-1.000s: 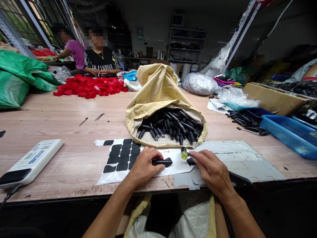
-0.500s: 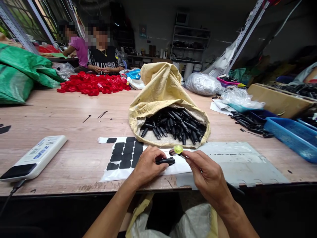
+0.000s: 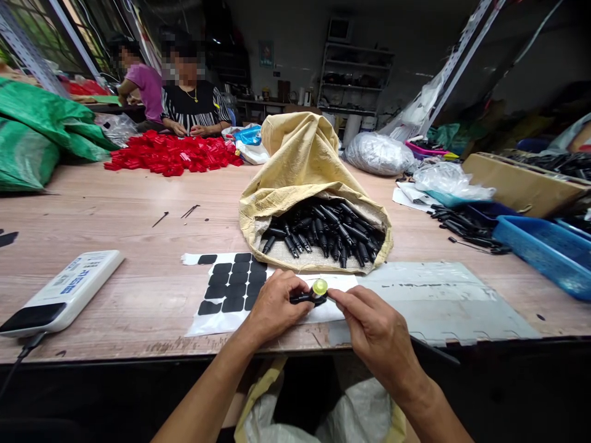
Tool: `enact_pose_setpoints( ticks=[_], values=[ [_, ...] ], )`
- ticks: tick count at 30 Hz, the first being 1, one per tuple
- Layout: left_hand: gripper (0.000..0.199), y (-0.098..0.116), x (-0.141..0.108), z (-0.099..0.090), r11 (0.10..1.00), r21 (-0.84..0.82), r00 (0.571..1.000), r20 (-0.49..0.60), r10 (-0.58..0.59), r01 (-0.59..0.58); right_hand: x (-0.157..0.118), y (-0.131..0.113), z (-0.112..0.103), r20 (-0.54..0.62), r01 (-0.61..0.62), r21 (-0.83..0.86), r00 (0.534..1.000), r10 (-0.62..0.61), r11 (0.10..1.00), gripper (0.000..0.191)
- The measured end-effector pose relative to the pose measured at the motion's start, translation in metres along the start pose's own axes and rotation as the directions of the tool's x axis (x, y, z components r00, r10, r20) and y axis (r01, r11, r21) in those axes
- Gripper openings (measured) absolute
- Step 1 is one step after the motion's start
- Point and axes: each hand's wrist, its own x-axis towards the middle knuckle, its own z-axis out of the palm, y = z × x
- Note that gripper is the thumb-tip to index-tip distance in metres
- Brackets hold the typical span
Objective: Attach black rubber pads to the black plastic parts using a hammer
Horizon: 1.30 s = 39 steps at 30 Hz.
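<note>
My left hand [image 3: 279,306] pinches a black cylindrical part [image 3: 301,298] just above the white backing sheet. My right hand [image 3: 369,314] is closed on a small tool with a yellow-green round end [image 3: 319,287], which lies over the tip of the black part. The tool's handle is mostly hidden by the fingers. Left of my hands, the sheet [image 3: 196,325] carries rows of black rounded-square stickers [image 3: 233,288]. Behind them, a yellow woven sack [image 3: 302,163] lies with its mouth open, showing many black parts [image 3: 323,231].
A white device [image 3: 64,289] with a cable sits at left. Red pieces [image 3: 173,154] are heaped farther back, near two people. Blue baskets [image 3: 545,246] and loose black parts [image 3: 466,231] are at right. A grey sheet [image 3: 438,307] lies along the front edge.
My right hand has moved left, bringing the yellow-green end from beside the black part to over its tip. My left hand has barely moved.
</note>
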Motion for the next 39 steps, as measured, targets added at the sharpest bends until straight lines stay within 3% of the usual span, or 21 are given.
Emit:
enact_pose_setpoints(
  ticks=[5,10,15,20,24,27,31,39],
  values=[
    [0.010,0.001,0.000,0.000,1.000,0.005,1.000,0.004,-0.022,0.022,0.002,0.002,-0.007,-0.125,-0.025,0.070,0.992,0.033,0.997,0.039],
    [0.009,0.001,0.000,0.000,1.000,0.012,1.000,0.005,-0.013,0.013,-0.002,0.007,-0.001,-0.010,-0.031,0.052,0.999,0.031,0.998,0.036],
    [0.010,-0.001,0.000,-0.003,1.000,-0.012,1.000,0.030,-0.006,0.006,-0.002,0.033,-0.004,-0.135,-0.096,-0.099,0.987,0.082,0.990,0.030],
    [0.013,-0.004,0.000,-0.003,0.998,-0.062,1.000,0.028,0.007,-0.006,-0.001,0.056,-0.005,-0.106,-0.136,-0.299,0.988,0.109,0.945,0.024],
    [0.015,-0.005,0.000,-0.001,0.997,-0.074,0.999,0.022,0.024,-0.022,0.006,0.039,-0.005,-0.101,-0.080,-0.274,0.993,0.054,0.958,0.023],
    [0.015,-0.005,0.000,0.000,0.997,-0.058,0.998,0.037,0.053,-0.051,0.017,0.019,-0.004,0.050,0.007,-0.178,0.999,0.002,0.984,0.030],
    [0.015,-0.006,-0.001,0.000,0.995,-0.046,0.995,0.043,0.085,-0.083,0.027,0.007,0.006,0.168,0.052,-0.168,0.985,-0.023,0.984,0.017],
    [0.010,-0.010,-0.004,0.004,0.989,-0.091,0.993,0.000,0.120,-0.119,0.024,0.003,0.028,0.151,0.004,-0.077,0.989,0.007,0.997,0.008]
  ],
)
